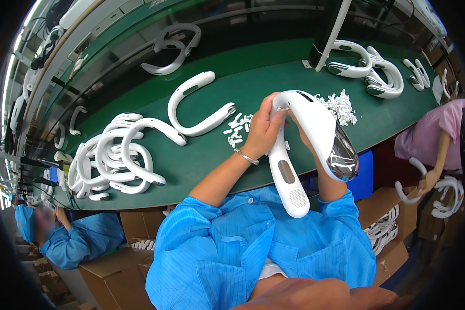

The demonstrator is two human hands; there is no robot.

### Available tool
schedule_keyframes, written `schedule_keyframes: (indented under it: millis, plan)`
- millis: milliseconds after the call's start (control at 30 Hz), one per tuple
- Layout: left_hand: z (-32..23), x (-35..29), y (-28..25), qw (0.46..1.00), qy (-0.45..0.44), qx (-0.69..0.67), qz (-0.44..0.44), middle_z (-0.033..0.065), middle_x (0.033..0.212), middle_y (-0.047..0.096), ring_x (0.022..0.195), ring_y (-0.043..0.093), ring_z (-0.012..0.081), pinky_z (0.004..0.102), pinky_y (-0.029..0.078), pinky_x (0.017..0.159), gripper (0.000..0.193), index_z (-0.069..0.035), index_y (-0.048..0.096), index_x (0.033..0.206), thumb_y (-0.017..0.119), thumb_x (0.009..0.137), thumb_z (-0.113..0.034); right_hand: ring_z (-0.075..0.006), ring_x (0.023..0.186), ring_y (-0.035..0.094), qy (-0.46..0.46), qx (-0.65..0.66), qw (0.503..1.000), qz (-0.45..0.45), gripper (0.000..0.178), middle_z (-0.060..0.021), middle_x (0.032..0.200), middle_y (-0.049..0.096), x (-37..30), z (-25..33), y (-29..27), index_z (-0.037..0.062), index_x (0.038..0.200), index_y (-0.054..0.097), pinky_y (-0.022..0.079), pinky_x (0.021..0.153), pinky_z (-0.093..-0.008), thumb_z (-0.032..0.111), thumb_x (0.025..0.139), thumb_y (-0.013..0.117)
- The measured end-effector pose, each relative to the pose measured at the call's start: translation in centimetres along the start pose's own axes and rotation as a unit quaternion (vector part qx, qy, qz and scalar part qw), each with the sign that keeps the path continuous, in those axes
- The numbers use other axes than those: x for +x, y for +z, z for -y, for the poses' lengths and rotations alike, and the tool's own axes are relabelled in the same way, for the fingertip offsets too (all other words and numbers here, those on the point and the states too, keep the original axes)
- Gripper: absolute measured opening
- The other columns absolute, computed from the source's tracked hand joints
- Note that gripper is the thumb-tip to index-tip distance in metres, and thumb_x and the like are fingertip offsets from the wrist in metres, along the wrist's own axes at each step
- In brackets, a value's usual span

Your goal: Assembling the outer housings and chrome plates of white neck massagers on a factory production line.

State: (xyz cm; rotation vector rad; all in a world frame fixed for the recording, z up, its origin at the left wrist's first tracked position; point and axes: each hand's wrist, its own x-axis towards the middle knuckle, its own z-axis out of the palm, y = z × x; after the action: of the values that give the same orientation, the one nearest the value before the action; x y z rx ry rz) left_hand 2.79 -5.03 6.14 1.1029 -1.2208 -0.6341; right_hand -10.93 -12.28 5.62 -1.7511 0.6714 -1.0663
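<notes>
A white U-shaped neck fan [289, 155] is held up in front of my chest, its glossy silver end to the right and its perforated end hanging down. My left hand [263, 126] is closed on the fan's curved middle, its thumb and fingertips near the inner side. My right hand [300, 128] grips the same fan from behind; its fingers are mostly hidden by the white body. On the table beyond my hands lie a pile of small white plastic pieces [341, 107] and a looser scatter of such pieces [236, 131], near my left wrist.
A heap of neck fans [116, 155] lies on the green table [206, 165] at the left, with a single neck fan [178, 106] beyond. More fans [385, 77] lie far right by a post [329, 36]. Co-workers sit left and right. Cardboard boxes [116, 279] stand below the table.
</notes>
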Motion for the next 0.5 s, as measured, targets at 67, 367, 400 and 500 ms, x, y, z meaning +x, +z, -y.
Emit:
schedule_keyframes:
  millis: [67,367,400,500]
  plan:
    - [-0.2,-0.1,-0.1,0.999,0.020,0.035,0.009,0.0080,0.090,0.063,0.070,0.063,0.0159,0.0266,0.050,0.061,0.035,-0.006,0.041,0.125,0.047,0.095,-0.023,-0.0270,0.090,0.063,0.042,-0.043,0.997,0.043,0.029,-0.0127,0.102,0.064,0.1,1.0,-0.6,0.0061,0.111,0.061,0.050,0.079,-0.0348,0.015,0.084,0.065]
    - [0.0,-0.4,-0.7,0.996,0.045,0.055,0.054,0.0096,0.102,0.059,0.088,0.061,0.0173,0.0282,0.049,0.075,0.033,-0.003,0.045,0.121,0.049,0.095,-0.023,-0.0132,0.082,0.065,-0.073,0.007,0.996,0.043,0.037,-0.0110,0.095,0.067,0.5,3.1,-0.9,-0.0026,0.116,0.058,0.051,0.068,-0.0226,0.008,0.081,0.066]
    - [0.1,-0.4,-0.8,0.996,0.044,0.054,0.053,0.0096,0.102,0.059,0.088,0.061,0.0173,0.0282,0.049,0.075,0.033,-0.003,0.045,0.121,0.049,0.095,-0.023,-0.0139,0.082,0.065,-0.034,0.016,0.998,0.043,0.036,-0.0110,0.094,0.066,0.5,3.1,-0.9,-0.0027,0.115,0.058,0.052,0.067,-0.0232,0.008,0.082,0.066]
    - [0.7,-0.2,-0.7,0.998,-0.033,-0.015,0.055,0.0083,0.096,0.061,0.081,0.062,0.0143,0.0258,0.050,0.070,0.030,-0.002,0.047,0.119,0.049,0.094,-0.018,-0.0154,0.082,0.065,0.012,0.040,0.998,0.046,0.034,-0.0115,0.093,0.066,0.9,3.1,-0.6,-0.0031,0.114,0.058,0.052,0.066,-0.0241,0.008,0.083,0.065]
